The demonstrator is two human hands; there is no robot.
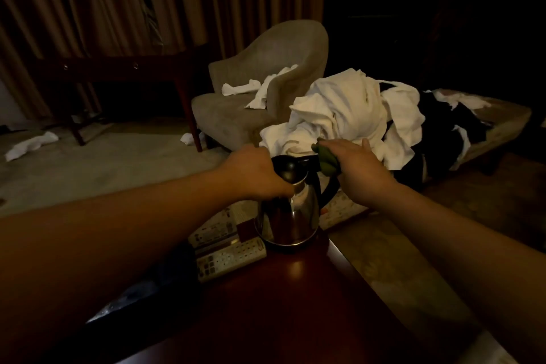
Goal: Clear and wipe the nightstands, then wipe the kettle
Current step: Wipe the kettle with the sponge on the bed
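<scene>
Steadying comes first: left of centre, the left hand (255, 170) curls over the kettle (291, 210), fingers wrapped round its lid and upper body, likely to keep it from sliding. That kettle stands on its base at the table (295, 304) corner, mid-frame, with remotes (229, 257) just beside it at lower left. Right of it, the right hand (359, 167) pinches a green cloth (326, 158) round the black handle's top, fingers closed on it, apparently rubbing it clean. White linen (348, 109) is heaped behind.
</scene>
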